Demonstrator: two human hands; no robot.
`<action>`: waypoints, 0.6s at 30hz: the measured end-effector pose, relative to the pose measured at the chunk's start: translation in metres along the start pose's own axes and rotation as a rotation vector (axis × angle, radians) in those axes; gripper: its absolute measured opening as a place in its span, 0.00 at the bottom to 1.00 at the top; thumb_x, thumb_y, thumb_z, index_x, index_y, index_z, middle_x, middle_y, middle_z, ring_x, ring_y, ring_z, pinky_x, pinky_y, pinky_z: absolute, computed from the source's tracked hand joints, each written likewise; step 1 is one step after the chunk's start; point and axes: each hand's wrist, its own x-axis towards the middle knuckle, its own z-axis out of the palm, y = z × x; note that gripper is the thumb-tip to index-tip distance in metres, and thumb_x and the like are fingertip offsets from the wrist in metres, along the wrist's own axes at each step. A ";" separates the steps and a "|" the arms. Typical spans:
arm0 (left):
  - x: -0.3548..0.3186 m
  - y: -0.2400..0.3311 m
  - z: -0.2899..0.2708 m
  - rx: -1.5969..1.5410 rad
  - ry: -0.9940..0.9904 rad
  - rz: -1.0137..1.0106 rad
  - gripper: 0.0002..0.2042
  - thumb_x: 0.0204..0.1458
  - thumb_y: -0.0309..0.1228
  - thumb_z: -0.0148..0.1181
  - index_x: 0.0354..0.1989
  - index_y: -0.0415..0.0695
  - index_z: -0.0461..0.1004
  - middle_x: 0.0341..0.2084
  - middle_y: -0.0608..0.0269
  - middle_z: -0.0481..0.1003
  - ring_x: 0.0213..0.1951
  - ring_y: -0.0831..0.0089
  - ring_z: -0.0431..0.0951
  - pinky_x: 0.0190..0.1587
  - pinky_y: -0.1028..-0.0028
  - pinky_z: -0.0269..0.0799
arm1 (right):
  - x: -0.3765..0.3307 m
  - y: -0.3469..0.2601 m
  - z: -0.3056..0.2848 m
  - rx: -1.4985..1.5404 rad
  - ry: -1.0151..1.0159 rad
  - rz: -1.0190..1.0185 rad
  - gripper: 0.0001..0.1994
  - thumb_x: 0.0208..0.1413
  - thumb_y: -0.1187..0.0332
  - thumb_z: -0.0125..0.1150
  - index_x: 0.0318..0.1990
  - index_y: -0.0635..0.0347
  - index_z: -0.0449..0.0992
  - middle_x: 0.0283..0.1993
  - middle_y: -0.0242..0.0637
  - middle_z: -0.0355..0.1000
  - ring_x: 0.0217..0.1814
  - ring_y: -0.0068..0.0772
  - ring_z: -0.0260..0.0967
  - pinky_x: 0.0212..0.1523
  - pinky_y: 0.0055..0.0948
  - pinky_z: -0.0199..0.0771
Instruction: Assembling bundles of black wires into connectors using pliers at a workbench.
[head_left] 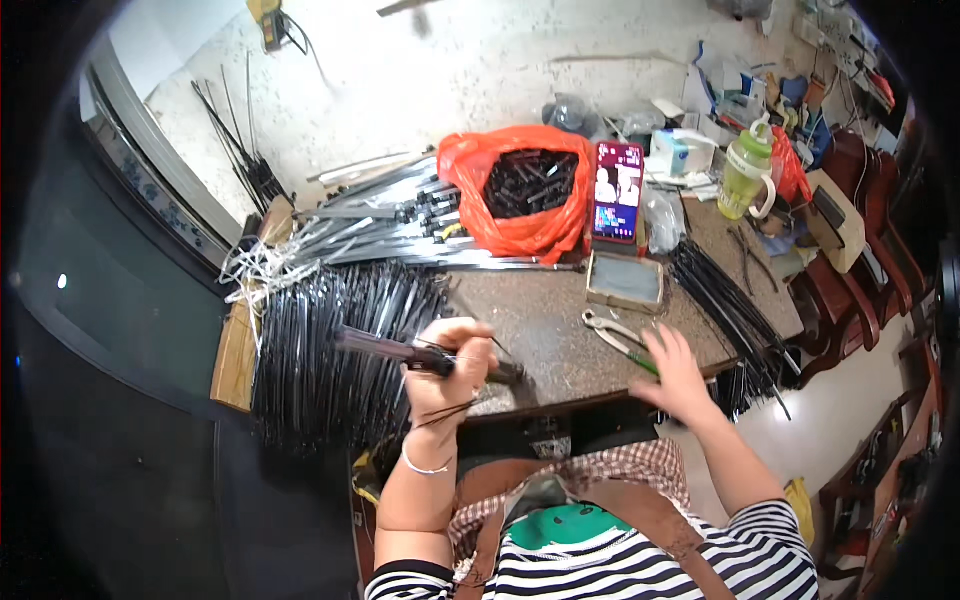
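My left hand (455,372) is closed around a dark rod-like piece (385,347) with a black fitting, blurred by motion. Thin dark strands lie across that wrist, above a pale bracelet (424,467). Just left of it, a thick pile of thin black rods (330,350) covers the table's left end and hangs over its front edge. Fingers apart, my right hand (683,378) is over the right front of the table. Beside its fingertips lie pincers (622,342) with green handles; whether the fingers touch a handle I cannot tell.
Behind are silvery rods (350,228), a red plastic bag (475,225) of small black pieces, a lit phone (618,195) and a grey-topped box (625,280). More black rods (730,310), a green bottle (745,170) and wooden chairs (850,310) stand right. A white wall (500,70) closes the back.
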 end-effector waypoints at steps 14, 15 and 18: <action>-0.015 0.032 -0.024 0.452 -0.399 0.264 0.27 0.32 0.25 0.56 0.44 0.29 0.55 0.05 0.75 0.58 0.11 0.89 0.56 0.16 0.88 0.52 | -0.021 -0.071 -0.040 1.166 -0.353 -0.085 0.08 0.31 0.73 0.55 0.24 0.63 0.67 0.40 0.35 0.55 0.42 0.30 0.53 0.40 0.28 0.55; -0.015 0.031 -0.027 0.362 -0.392 0.234 0.34 0.27 0.30 0.64 0.45 0.31 0.55 0.06 0.76 0.57 0.11 0.90 0.55 0.16 0.89 0.50 | -0.021 -0.076 -0.051 0.908 -0.212 -0.267 0.08 0.29 0.72 0.56 0.22 0.61 0.67 0.38 0.36 0.56 0.42 0.34 0.52 0.42 0.30 0.52; -0.026 0.034 -0.030 0.195 -0.359 0.176 0.43 0.19 0.42 0.66 0.46 0.31 0.54 0.06 0.77 0.57 0.12 0.90 0.54 0.16 0.89 0.49 | -0.022 -0.088 -0.077 0.323 0.173 -0.635 0.10 0.19 0.68 0.59 0.17 0.56 0.68 0.36 0.34 0.59 0.43 0.45 0.50 0.43 0.40 0.44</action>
